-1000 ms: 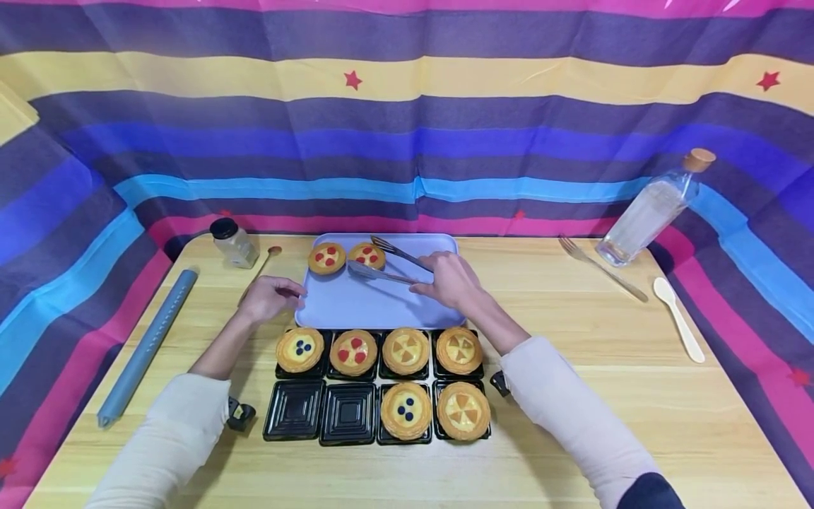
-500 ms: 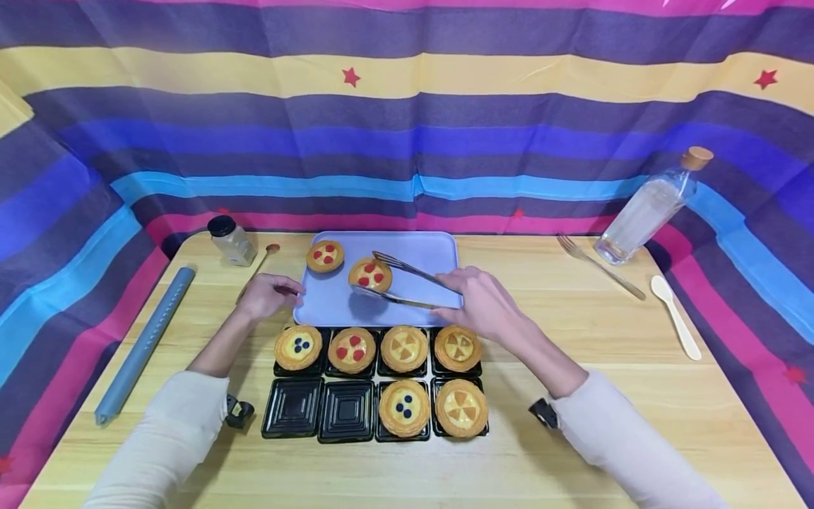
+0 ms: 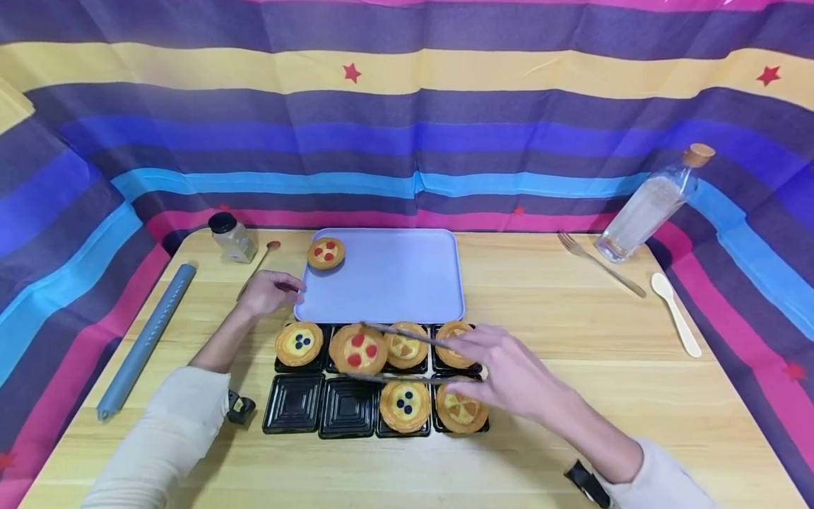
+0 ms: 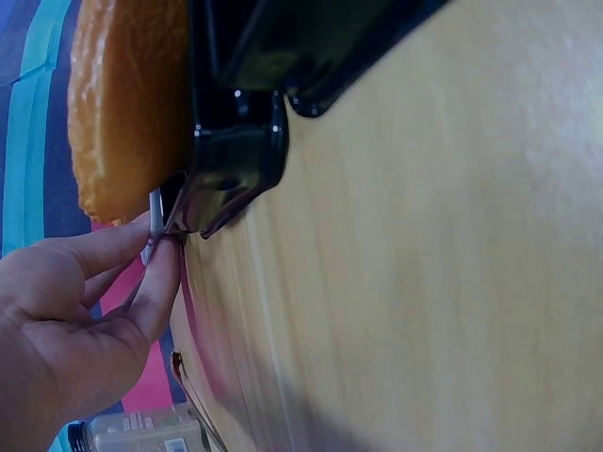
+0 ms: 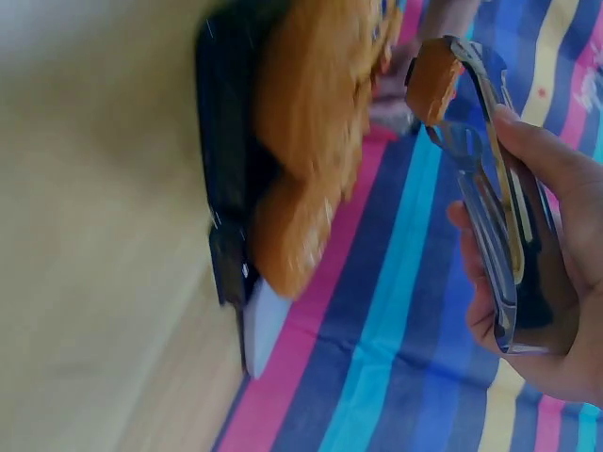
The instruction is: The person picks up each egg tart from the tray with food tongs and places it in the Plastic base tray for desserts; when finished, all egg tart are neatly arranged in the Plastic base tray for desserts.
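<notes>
- Striped cloth in purple, blue, yellow and pink backs a pale wooden surface [image 3: 572, 339].
- Right hand [image 3: 509, 371] grips metal tongs [image 3: 407, 357]; the tongs clamp a red-dotted tart [image 3: 357, 348], held above the black trays [image 3: 346, 408], over the near edge of the back row.
- Left hand [image 3: 266, 293] pinches the near-left edge of the lilac tray [image 3: 394, 283], fingers curled.
- One red-dotted tart [image 3: 326, 252] sits on the lilac tray's far-left corner.
- Front row: two black trays bare, two filled.
- Jar [image 3: 232, 237], grey roll [image 3: 143, 343] left; fork [image 3: 598, 265], bottle [image 3: 649, 205], spoon [image 3: 677, 314] right.
</notes>
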The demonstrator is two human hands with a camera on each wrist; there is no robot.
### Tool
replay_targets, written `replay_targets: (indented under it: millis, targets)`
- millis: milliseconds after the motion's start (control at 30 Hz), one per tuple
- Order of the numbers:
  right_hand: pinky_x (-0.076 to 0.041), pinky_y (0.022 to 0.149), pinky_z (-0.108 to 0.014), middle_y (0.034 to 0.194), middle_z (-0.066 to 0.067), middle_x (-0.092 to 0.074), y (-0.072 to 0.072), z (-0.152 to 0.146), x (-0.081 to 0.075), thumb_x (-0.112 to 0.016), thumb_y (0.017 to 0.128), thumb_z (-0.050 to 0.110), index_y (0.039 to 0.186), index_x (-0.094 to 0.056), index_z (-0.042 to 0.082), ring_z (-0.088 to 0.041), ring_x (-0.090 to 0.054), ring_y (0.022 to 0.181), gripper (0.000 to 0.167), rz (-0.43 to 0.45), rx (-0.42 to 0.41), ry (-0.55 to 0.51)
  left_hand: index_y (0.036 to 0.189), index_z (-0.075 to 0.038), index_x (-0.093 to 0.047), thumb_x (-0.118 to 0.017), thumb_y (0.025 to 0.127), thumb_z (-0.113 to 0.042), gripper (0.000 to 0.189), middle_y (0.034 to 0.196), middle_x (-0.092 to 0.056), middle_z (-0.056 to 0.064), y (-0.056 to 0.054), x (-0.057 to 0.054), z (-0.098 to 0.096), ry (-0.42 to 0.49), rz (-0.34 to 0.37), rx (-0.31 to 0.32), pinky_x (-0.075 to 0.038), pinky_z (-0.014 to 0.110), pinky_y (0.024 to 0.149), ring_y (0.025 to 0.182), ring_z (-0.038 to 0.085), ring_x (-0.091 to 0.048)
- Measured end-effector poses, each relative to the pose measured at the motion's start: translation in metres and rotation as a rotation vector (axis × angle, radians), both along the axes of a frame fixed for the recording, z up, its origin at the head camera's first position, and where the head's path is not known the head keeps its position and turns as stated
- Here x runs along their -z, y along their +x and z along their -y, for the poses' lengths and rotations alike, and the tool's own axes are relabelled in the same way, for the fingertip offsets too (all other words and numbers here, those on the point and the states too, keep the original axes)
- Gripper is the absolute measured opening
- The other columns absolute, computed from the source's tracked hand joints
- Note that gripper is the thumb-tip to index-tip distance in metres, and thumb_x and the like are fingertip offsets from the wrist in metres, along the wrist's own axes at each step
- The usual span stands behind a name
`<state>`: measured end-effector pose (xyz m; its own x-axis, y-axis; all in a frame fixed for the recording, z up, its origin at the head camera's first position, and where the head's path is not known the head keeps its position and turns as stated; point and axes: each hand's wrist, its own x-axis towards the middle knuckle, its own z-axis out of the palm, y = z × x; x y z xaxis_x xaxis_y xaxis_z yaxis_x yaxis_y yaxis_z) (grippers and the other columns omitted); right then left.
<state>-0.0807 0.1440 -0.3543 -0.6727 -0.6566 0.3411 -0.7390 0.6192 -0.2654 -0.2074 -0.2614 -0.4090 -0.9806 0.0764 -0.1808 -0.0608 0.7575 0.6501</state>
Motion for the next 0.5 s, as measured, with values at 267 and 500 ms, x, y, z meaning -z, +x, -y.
replay_targets:
  millis: [267, 500]
  targets:
    - [-0.05, 0.093, -0.04, 0.107, -0.005, -0.071, 0.023, 0.01, 0.019, -0.078, 0.072, 0.041, 0.117, -0.066, 0.007, -0.017, -0.065, 0.099, 0.058, -0.029, -0.093, 0.017, 0.105, -0.004, -0.071, -0.07, 0.084, -0.013, 0.023, 0.102, -0.07, 0.016, -0.001, -0.001, 0.0, 0.0, 0.011, -0.01, -0.046, 0.025, 0.07, 0.089, 0.024, -0.063]
    - [-0.05, 0.091, -0.032, 0.105, -0.003, -0.072, 0.029, 0.018, 0.028, -0.079, 0.071, 0.043, 0.115, -0.067, 0.006, -0.013, -0.063, 0.095, 0.059, -0.024, -0.095, 0.07, 0.105, -0.004, -0.071, -0.07, 0.085, -0.013, 0.023, 0.103, -0.071, 0.017, -0.001, 0.001, 0.0, 0.005, 0.001, -0.001, -0.047, 0.025, 0.07, 0.089, 0.024, -0.064]
